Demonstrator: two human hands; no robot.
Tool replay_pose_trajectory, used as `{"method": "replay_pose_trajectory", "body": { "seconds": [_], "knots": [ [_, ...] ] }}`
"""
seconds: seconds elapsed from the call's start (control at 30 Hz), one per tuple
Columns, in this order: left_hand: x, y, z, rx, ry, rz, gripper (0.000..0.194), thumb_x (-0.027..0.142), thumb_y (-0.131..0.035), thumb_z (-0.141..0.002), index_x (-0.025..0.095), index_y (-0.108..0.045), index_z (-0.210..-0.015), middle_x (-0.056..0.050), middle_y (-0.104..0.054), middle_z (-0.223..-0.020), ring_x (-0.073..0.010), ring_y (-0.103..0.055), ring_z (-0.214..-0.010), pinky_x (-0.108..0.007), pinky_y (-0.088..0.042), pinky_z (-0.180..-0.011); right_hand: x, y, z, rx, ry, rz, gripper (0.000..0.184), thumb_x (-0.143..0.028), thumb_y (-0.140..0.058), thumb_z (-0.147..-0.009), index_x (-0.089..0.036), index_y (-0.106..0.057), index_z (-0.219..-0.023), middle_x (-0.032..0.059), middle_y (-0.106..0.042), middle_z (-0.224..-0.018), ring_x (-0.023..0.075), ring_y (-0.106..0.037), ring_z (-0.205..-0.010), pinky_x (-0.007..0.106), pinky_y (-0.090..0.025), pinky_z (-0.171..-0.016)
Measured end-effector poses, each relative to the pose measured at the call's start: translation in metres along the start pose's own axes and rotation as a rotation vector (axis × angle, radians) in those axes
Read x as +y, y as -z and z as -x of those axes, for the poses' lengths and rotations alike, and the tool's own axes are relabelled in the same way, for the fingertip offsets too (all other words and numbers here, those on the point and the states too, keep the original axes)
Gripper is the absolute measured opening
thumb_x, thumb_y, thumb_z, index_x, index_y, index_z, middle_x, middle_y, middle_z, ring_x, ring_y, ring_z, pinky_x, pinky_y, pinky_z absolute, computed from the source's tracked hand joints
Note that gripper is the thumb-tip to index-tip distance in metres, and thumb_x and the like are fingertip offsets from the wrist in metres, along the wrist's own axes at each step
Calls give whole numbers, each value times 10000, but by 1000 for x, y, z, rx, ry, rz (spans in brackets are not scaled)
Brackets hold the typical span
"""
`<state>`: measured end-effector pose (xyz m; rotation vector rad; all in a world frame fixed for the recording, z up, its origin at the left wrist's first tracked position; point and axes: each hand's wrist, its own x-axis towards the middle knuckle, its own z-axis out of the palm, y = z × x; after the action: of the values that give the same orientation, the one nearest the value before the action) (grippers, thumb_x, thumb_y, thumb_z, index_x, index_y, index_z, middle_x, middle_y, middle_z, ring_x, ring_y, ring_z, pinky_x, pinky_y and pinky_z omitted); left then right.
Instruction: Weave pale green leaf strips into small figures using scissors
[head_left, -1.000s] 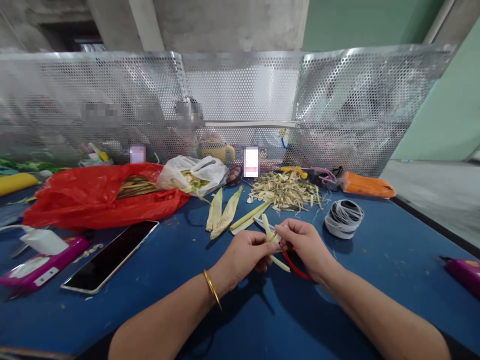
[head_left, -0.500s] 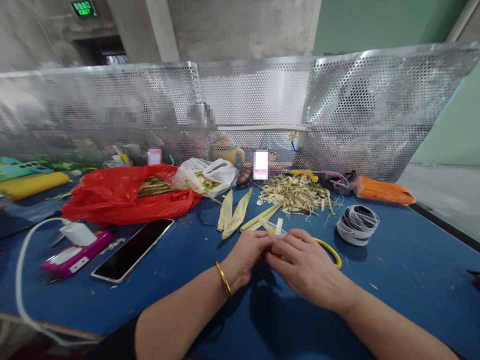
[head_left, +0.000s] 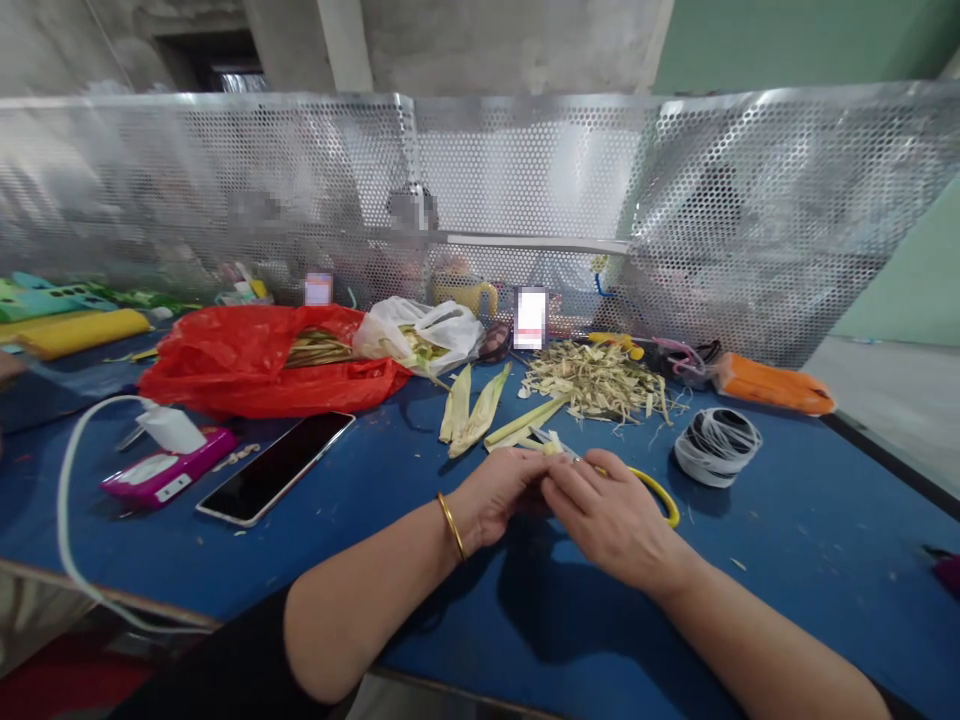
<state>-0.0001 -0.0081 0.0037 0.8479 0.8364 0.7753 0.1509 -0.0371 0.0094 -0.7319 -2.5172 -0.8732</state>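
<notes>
My left hand [head_left: 510, 495] is closed, fingers pinching a pale corn husk strip [head_left: 553, 444], of which only a short end shows above the fingertips. My right hand [head_left: 604, 515] meets it there, its fingers bent over the same strip and hiding most of it. Scissors [head_left: 667, 500] are held in my right hand; a yellow handle loop sticks out to its right, and the blades point up and left behind the fingers. Just beyond lie a folded green husk piece [head_left: 525, 424] and two flat husk leaves [head_left: 480, 415].
Behind the hands is a heap of husk scraps [head_left: 600, 380]. On the right are a spool of white cord [head_left: 718, 448] and an orange packet [head_left: 772, 385]. Leftward lie a phone [head_left: 277, 470], purple power strip [head_left: 171, 468], red bag [head_left: 225, 360] and white bag [head_left: 450, 335]. A perforated metal screen [head_left: 517, 180] stands behind.
My right hand has turned over, back now upward, and the scissors turned with it, so a yellow loop shows instead of red. Less of the husk strip shows. The view has shifted left.
</notes>
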Motion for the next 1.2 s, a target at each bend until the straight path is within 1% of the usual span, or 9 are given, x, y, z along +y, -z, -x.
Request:
{"method": "replay_pose_trajectory", "body": {
  "seconds": [0.07, 0.17, 0.37, 0.63, 0.7, 0.8, 0.87, 1.0, 1.2],
  "knots": [
    [3, 1, 1, -62, -4, 31, 338, 352, -833, -570, 119, -648, -730, 0, -597, -677, -94, -562, -627, -232, -467, -650, 2, 1, 0, 26, -81, -44, 268, -82, -380, -940, -147, -602, -804, 49, -582, -739, 178, -491, -682, 356, -363, -764],
    [7, 2, 1, -44, -44, 24, 385, 371, -860, -535, 111, -643, -718, -5, -603, -677, -93, -565, -628, -235, -463, -669, 4, 3, 1, 66, -146, -104, 279, -81, -370, -951, -154, -586, -791, 41, -587, -719, 170, -508, -694, 345, -363, -774],
    [4, 5, -1, 22, -107, -10, 395, 439, -830, -574, 104, -633, -650, 21, -538, -569, -57, -445, -512, -212, -372, -544, -1, 7, 1, 76, -71, -234, 255, -99, -372, -959, -155, -576, -816, 61, -627, -791, 177, -547, -759, 343, -378, -795],
    [5, 4, 0, 61, -119, -9, 341, 380, -832, -576, 97, -681, -692, -19, -622, -636, -71, -501, -535, -209, -392, -541, -7, 8, -3, 114, -63, -391, 254, -99, -356, -962, -172, -557, -824, 49, -640, -768, 171, -577, -743, 344, -416, -810],
    [8, 4, 1, 64, -117, -3, 321, 353, -835, -575, 107, -682, -713, -17, -640, -647, -81, -535, -546, -215, -416, -559, -3, 8, -3, 175, -145, -442, 183, -137, -406, -960, -180, -557, -869, 43, -649, -785, 167, -582, -745, 331, -423, -787],
    [14, 5, 3, 67, -80, -18, 304, 334, -827, -590, 122, -683, -752, -28, -674, -685, -113, -605, -590, -232, -452, -595, 8, 10, -1, 255, -468, -410, 94, -229, -494, -943, -185, -568, -982, 81, -664, -938, 205, -592, -894, 331, -421, -790],
    [17, 5, 4, 61, -60, -34, 301, 333, -816, -610, 126, -683, -783, -48, -696, -722, -134, -639, -630, -239, -465, -612, 15, 9, 1, 167, -628, -380, 120, -276, -496, -944, -196, -584, -961, 83, -663, -959, 222, -594, -919, 335, -410, -785],
    [18, 6, 4, 64, -64, -42, 312, 355, -795, -649, 125, -675, -822, -55, -699, -719, -123, -631, -629, -235, -473, -627, 19, 2, 3, -126, -630, -491, 247, -266, -446, -969, -211, -545, -749, 1, -636, -712, 165, -587, -691, 293, -387, -723],
    [14, 4, 3, 66, -40, -91, 447, 535, -747, -659, 129, -636, -810, -33, -661, -729, -114, -596, -599, -231, -443, -533, 12, -2, 2, -153, -575, -408, 265, -241, -393, -977, -191, -510, -746, 17, -604, -701, 163, -554, -663, 302, -369, -755]
  ]
}}
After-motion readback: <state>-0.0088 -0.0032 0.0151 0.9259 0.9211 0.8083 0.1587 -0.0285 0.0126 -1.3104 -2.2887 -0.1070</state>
